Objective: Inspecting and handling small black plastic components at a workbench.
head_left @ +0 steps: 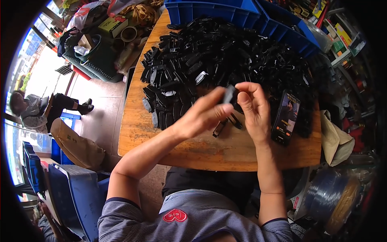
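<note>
Over the near half of the wooden table, my left hand (203, 116) and my right hand (255, 112) meet around a small black plastic part (230, 95). The right thumb and fingers pinch it from one side. My left fingers and thumb close on its other side, slightly smeared by motion. Its exact kind cannot be made out. Just below it, a thin black frame-like piece (219, 128) lies on the wood. Beyond both hands spreads a large heap of similar black plastic parts (193, 60), a few showing grey or shiny faces.
A lit phone (287, 115) stands right of my right hand. Blue bins (213, 14) line the table's far edge. A beige cloth or bag (336, 139) hangs at the right edge. Away to the left, a person (44, 109) sits near a cardboard piece (74, 145).
</note>
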A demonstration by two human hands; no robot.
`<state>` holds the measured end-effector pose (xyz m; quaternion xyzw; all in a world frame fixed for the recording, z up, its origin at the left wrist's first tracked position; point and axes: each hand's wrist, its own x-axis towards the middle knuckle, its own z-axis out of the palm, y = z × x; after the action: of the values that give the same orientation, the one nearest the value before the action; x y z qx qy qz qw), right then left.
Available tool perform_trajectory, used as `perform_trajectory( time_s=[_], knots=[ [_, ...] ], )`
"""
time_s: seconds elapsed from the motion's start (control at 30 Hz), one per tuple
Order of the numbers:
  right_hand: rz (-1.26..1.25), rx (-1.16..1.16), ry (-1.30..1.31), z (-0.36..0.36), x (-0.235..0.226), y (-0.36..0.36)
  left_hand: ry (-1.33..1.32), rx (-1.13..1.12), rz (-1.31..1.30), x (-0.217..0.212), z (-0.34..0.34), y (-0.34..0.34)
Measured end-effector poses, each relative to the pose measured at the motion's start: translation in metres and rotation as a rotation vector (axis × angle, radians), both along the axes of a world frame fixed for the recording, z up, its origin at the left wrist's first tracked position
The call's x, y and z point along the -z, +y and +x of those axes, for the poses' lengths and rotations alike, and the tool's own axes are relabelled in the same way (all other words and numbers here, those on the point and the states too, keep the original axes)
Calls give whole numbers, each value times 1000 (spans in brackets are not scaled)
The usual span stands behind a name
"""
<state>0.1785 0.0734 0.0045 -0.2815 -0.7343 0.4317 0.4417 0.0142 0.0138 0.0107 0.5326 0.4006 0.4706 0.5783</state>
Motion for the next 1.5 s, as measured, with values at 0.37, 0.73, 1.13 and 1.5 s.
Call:
perform_trajectory(
  time_s=[0.37, 0.73, 1.13, 1.5],
  knots=[
    [448, -321, -652, 8, 15, -3, -312, -370, 189, -10, -53, 16],
    [-163, -32, -97, 15, -4, 5, 1280, -60, 584, 14, -34, 7],
    [-314, -146, -13, 5, 0, -1, 1106, 66, 516, 16, -39, 11],
    [-542, -285, 261, 4, 6, -3, 427, -149, 465, 0, -25, 7]
  ],
)
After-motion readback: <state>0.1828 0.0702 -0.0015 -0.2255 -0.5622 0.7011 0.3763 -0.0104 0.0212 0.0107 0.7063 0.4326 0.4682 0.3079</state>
